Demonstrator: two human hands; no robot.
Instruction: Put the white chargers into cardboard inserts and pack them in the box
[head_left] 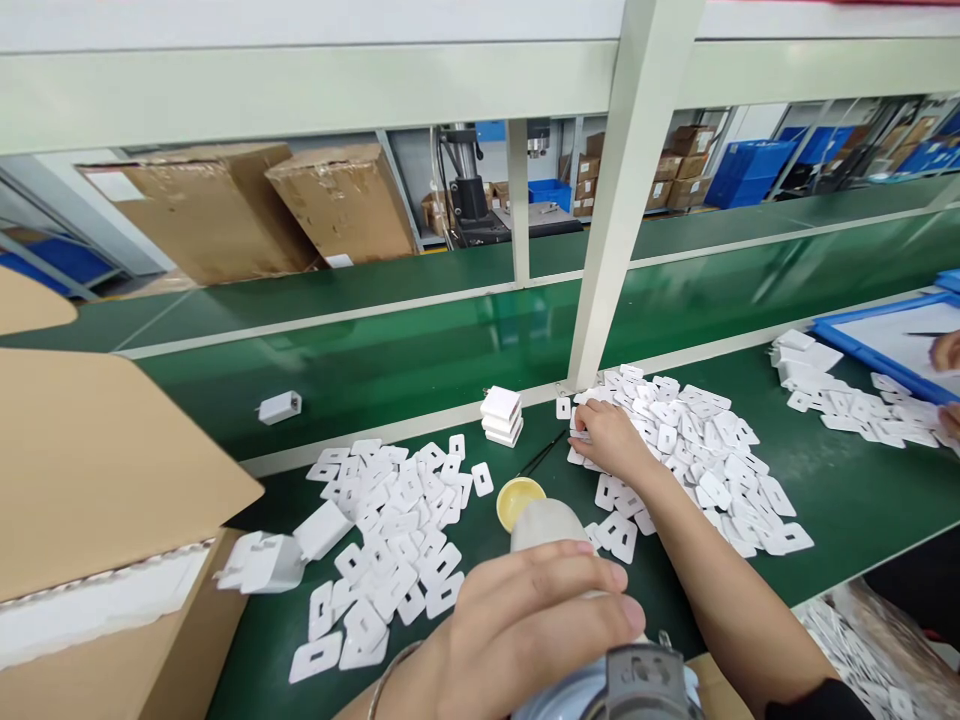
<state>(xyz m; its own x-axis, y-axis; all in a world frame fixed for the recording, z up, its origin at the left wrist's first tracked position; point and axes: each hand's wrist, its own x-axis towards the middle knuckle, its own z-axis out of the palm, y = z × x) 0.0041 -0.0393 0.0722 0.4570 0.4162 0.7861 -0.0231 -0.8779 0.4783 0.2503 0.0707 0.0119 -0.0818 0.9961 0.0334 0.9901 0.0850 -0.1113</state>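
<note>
My left hand [525, 625] is wrapped over a pale bottle [551, 525] held close to the camera, with a blue part and a grey latch at its near end. My right hand [611, 440] rests at the left edge of a pile of white plastic plates with slots [697, 460]. Its fingers are curled and pressed together; what is under the fingertips is hidden. Between the hands and the back rail lie a small yellow dish [519, 500], black tweezers [541, 455] and a stack of white charger housings [502, 415]. A second heap of plates [397, 530] spreads to the left.
At left stands an open cardboard box [112, 480], beside white plug chargers [274, 565]. Another white charger [280, 407] is against the green panel. A cream post [622, 200] rises behind my right hand. At far right, a co-worker's hand [946, 352] is near a blue tray [870, 350].
</note>
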